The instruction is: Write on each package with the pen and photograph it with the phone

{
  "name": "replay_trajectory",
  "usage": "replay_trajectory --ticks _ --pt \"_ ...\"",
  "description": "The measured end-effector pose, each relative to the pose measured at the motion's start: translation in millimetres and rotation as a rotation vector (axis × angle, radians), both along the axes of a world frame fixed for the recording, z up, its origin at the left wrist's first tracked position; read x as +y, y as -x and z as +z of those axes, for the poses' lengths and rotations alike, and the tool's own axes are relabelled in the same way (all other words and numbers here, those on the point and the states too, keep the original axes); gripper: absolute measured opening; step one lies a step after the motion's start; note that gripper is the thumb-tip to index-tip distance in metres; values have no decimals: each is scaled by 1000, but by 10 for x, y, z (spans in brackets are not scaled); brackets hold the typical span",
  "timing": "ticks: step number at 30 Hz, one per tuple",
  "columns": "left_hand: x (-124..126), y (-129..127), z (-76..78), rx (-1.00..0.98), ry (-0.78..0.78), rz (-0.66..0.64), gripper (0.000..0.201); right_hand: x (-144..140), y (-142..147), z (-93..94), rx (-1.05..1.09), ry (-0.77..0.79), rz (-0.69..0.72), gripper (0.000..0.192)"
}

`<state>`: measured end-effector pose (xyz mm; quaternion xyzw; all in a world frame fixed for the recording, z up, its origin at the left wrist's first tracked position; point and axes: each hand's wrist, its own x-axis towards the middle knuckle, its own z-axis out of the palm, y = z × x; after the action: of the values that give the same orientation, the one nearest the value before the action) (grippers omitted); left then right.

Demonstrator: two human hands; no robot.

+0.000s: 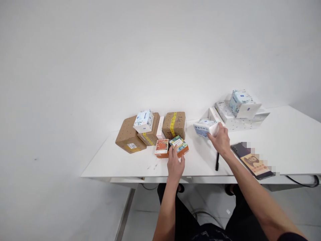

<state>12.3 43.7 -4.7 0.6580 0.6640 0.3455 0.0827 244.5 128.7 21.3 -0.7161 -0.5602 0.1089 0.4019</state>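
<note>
In my right hand (221,139) is a blue-and-white tissue pack (202,130), gripped at its right end just over the table or resting on it; I cannot tell which. My left hand (176,164) has its fingers apart, with the fingertips against the near side of a small green-and-orange box (181,146). Touching that box on its left is a small orange box (162,147) with a picture on top. Behind them stands a brown carton (175,124) with yellow tape. A slim white box (214,115) lies behind the held pack.
Left on the white table (100,167), a tissue pack (144,121) rests on brown cartons (127,134). To the right, another tissue pack (243,103) sits on a long white box (225,110). A black pen (217,162) and a phone (260,170) lie near the front edge.
</note>
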Motion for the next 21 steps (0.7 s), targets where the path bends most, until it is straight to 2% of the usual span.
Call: replay_trajectory --ticks 2,5,8,12,17,21 --pt "74 10 20 69 78 -7 59 94 72 -187 116 15 -41 85" --pt "166 11 32 169 179 -31 63 152 160 -385 299 -70 -34 86" --pt "223 12 6 216 225 -40 60 128 182 -488 376 -180 36 79" --pt "222 26 -31 198 180 -63 56 -23 84 -532 349 -239 93 63" --pt "-13 -83 -18 114 200 -193 56 -423 -31 -557 293 -173 131 33" --pt "-336 -278 -16 -15 232 -334 56 -795 -5 -594 276 -125 217 22"
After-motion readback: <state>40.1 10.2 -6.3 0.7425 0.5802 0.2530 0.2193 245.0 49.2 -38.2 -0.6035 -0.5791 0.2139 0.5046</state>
